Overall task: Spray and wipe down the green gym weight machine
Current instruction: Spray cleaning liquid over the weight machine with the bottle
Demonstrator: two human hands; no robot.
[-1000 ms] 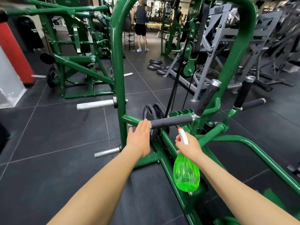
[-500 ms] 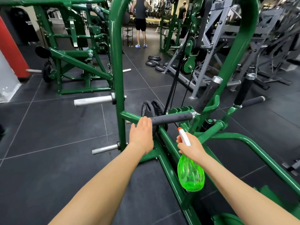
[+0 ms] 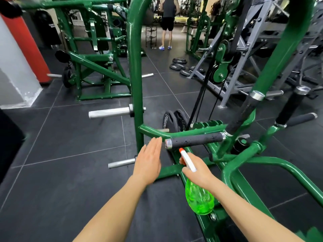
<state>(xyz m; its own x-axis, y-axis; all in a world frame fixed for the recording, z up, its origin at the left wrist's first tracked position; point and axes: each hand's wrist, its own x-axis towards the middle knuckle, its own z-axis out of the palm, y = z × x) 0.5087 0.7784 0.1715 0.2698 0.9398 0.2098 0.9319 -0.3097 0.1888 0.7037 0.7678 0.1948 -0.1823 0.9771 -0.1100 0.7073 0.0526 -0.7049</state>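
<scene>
The green weight machine (image 3: 135,70) fills the view, its arched frame rising on both sides. A black foam handle (image 3: 194,140) with a silver end cap juts left from it at mid-frame, speckled with droplets. My left hand (image 3: 148,159) is flat with straight fingers, its fingertips just left of the handle's end cap, holding nothing. My right hand (image 3: 197,170) grips the neck of a bright green spray bottle (image 3: 199,198) with a white head and orange nozzle, which points up at the handle's underside.
Silver plate pegs (image 3: 108,112) stick out left of the upright. Black weight plates (image 3: 172,120) hang behind the handle. More green (image 3: 97,67) and grey (image 3: 232,55) machines stand behind. A person (image 3: 167,21) stands far back. Loose plates (image 3: 178,64) lie on the dark tile floor.
My left hand has come off the handle's end and now lies flat just left of it. The spray bottle stays under the handle, and droplets now show on the foam.
</scene>
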